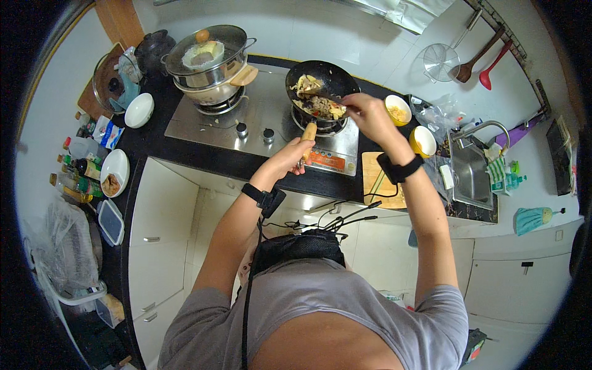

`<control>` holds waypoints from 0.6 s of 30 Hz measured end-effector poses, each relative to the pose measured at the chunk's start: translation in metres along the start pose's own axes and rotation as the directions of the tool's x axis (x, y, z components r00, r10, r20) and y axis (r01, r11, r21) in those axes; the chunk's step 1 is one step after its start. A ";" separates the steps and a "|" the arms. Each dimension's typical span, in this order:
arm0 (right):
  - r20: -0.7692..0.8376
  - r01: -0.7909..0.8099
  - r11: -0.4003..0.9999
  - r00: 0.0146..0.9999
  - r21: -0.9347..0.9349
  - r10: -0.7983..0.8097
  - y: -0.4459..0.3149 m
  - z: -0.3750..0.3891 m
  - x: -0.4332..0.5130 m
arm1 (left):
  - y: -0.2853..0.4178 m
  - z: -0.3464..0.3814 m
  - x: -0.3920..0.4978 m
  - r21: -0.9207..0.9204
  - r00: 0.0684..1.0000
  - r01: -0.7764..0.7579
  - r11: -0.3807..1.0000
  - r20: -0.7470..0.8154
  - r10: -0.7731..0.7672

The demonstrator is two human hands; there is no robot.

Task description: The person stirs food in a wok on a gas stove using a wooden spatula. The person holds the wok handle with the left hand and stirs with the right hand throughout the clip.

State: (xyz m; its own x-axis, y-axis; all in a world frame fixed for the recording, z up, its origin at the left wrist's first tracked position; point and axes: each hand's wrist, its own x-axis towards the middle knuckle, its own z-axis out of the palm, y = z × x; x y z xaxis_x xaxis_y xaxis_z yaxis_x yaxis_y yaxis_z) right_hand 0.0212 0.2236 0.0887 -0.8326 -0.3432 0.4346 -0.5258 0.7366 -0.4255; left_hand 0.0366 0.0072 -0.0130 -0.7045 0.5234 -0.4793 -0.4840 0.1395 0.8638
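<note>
A black wok (340, 78) stands tilted over the right burner of the steel gas stove (268, 101). In it lies cooked food (323, 107), with yellow and brown pieces and bits of red. My left hand (293, 155) grips the wok's wooden handle (309, 132). My right hand (370, 113), at the wok's right rim, is closed on a dark spatula (326, 95), whose far end lies among the food. Two yellow bowls stand to the right of the wok: one (397, 111) holds yellowish food, the other (423, 141) looks pale inside.
A steamer pot (210, 78) with a glass lid occupies the left burner. A wooden cutting board (384, 185) lies at the counter's front edge, left of the sink (471, 171). White dishes (139, 111) and several bottles (88, 169) line the left counter. Black cables (323, 224) hang near my waist.
</note>
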 end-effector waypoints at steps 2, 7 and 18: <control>0.089 -0.096 0.986 0.993 0.134 0.084 0.001 0.017 0.000 | -0.001 0.000 0.001 -0.007 1.000 -0.009 1.000 0.009 0.009; 0.077 -0.004 0.987 0.997 0.162 -0.008 0.012 0.004 -0.012 | -0.003 -0.001 0.003 -0.017 1.000 -0.021 1.000 0.009 0.021; 0.057 -0.262 0.938 0.965 0.226 0.256 0.041 -0.012 -0.006 | -0.002 -0.002 0.003 0.002 1.000 0.004 1.000 0.015 -0.004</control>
State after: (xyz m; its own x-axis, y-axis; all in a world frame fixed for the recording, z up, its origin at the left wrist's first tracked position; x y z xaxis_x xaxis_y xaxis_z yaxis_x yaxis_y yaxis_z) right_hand 0.0068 0.2632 0.0777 -0.9479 -0.1758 0.2656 -0.3144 0.6490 -0.6927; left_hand 0.0343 0.0070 -0.0170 -0.6946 0.5357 -0.4802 -0.4856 0.1434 0.8624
